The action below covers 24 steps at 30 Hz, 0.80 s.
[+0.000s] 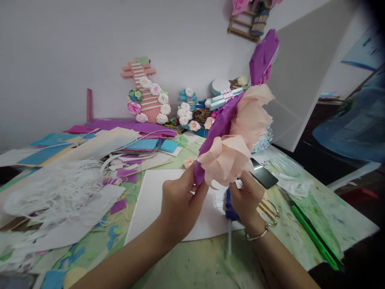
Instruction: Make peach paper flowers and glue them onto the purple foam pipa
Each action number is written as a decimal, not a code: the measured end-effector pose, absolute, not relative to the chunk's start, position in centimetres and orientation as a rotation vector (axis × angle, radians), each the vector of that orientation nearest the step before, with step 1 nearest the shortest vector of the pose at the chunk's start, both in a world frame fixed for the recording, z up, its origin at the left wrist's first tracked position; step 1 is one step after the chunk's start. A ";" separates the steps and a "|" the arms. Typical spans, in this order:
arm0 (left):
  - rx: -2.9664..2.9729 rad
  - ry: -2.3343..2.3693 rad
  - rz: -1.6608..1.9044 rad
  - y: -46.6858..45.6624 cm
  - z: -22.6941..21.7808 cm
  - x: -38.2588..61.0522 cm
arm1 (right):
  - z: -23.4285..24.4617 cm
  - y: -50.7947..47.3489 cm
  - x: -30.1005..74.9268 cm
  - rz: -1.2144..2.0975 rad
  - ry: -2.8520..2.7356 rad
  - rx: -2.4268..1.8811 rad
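Note:
My left hand (pixel 180 200) is closed around the lower end of a purple paper-covered piece (pixel 219 126), raised above the table. Two peach crepe-paper flowers sit on it, a front flower (pixel 226 158) and a rear flower (pixel 252 114). At the front flower's lower right edge, my right hand (pixel 247 194) pinches the paper; its fingertips are partly hidden by the petals. Below that hand lies a blue glue gun (pixel 230 206), its glue stick pointing toward me, on a white board (pixel 150 208).
Gold-handled scissors (pixel 272 212), a black phone (pixel 264 174) and a green cutter (pixel 314 230) lie on the right. Tangled white string (pixel 60 190) and coloured paper scraps (pixel 118 205) cover the left. Against the wall stands a pink guitar-shaped craft (pixel 150 102) with paper flowers.

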State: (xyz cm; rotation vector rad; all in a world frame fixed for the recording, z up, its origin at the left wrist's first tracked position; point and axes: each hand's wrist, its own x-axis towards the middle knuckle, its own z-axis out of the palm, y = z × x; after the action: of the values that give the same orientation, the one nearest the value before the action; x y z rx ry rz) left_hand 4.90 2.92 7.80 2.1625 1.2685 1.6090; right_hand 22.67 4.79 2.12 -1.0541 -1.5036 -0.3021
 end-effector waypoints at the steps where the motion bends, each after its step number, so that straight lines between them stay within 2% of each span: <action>1: 2.152 1.259 1.605 2.9 7.7 4.9 | 2.2 4.7 22.6 -0.312 -1.510 -1.057; 13: 1.887 1.256 1.526 3.6 7.5 4.8 | 2.3 4.7 22.7 -0.282 -1.554 -1.063; 20: 1.884 1.440 1.575 4.3 7.9 4.0 | 3.0 4.1 22.8 -0.175 -1.421 -1.035; 24: 1.920 1.514 1.644 4.9 8.3 3.2 | 3.9 3.1 24.3 -0.202 -1.371 -1.179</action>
State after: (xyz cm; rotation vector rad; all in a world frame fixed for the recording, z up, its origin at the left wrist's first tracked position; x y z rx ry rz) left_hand 3.23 4.87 8.34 1.9196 1.5140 1.6443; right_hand 24.30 3.08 3.93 -1.1792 -1.3708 -0.2019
